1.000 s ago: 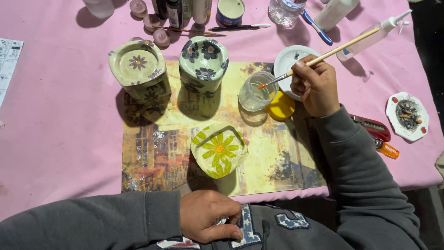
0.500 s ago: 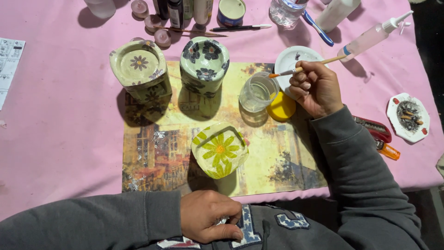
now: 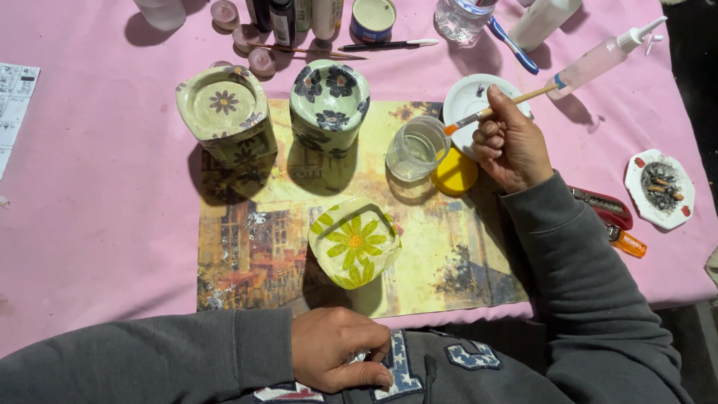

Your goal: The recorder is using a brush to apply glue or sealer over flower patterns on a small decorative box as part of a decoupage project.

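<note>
My right hand (image 3: 511,144) grips a thin wooden paintbrush (image 3: 499,109), its tip lifted just above the rim of a clear glass of water (image 3: 416,148). A yellow lid (image 3: 455,172) and a white saucer (image 3: 468,96) lie beside that hand. My left hand (image 3: 336,357) rests curled against my grey sweatshirt at the table's near edge, holding nothing I can make out. Nearest to it is a green box lid with a yellow flower (image 3: 354,243). Two flower-decorated jars (image 3: 225,112) (image 3: 330,102) stand farther back on a printed paper mat (image 3: 258,247).
A pink cloth (image 3: 97,202) covers the table. At the back are paint bottles, small cups, a blue tin (image 3: 372,18), a pen and a squeeze bottle (image 3: 602,54). On the right lie a white ashtray (image 3: 659,187), a red cutter (image 3: 603,207) and an orange lighter (image 3: 627,242).
My right hand has lifted the brush out of the water glass and drawn it slightly right. The left hand has not moved.
</note>
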